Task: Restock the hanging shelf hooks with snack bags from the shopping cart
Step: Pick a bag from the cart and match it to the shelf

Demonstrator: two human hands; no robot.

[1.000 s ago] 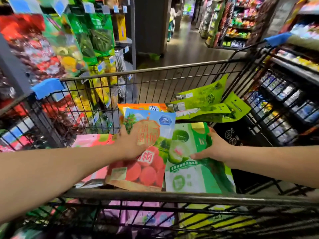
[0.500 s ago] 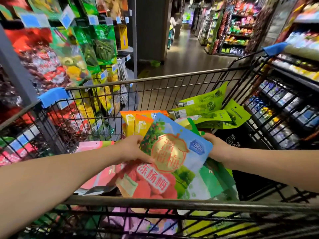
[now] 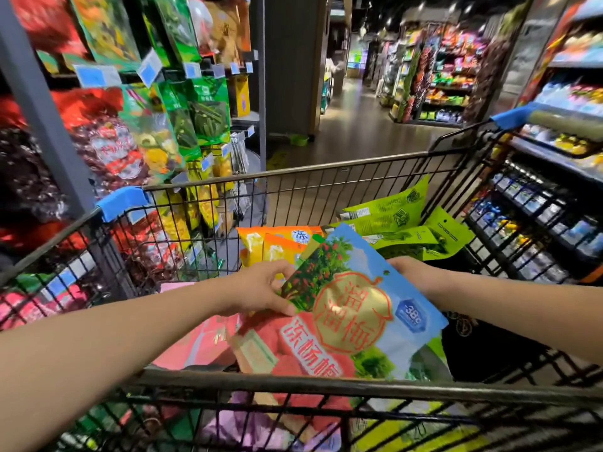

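Observation:
A blue and red bayberry snack bag (image 3: 352, 308) is lifted above the shopping cart (image 3: 293, 172), tilted with its hang hole up right. My left hand (image 3: 261, 288) pinches its left edge. My right hand (image 3: 414, 272) holds the bag's top right edge from behind, fingers mostly hidden. Under it lie orange bags (image 3: 277, 239), lime green bags (image 3: 398, 216) and a pink bag (image 3: 202, 340) in the cart. Hanging shelf hooks with snack bags (image 3: 182, 119) and blue price tags fill the rack at left.
The cart's near rail (image 3: 326, 384) crosses the bottom of view. A drinks shelf (image 3: 538, 230) stands close on the right. An open aisle floor (image 3: 352, 132) runs ahead past a grey pillar (image 3: 290, 60). Blue corner guards (image 3: 120, 200) cap the cart.
Both hands have raised the bayberry bag out of the cart pile and tilted it upward to the right. The green bag that my right hand touched stays below, now covered.

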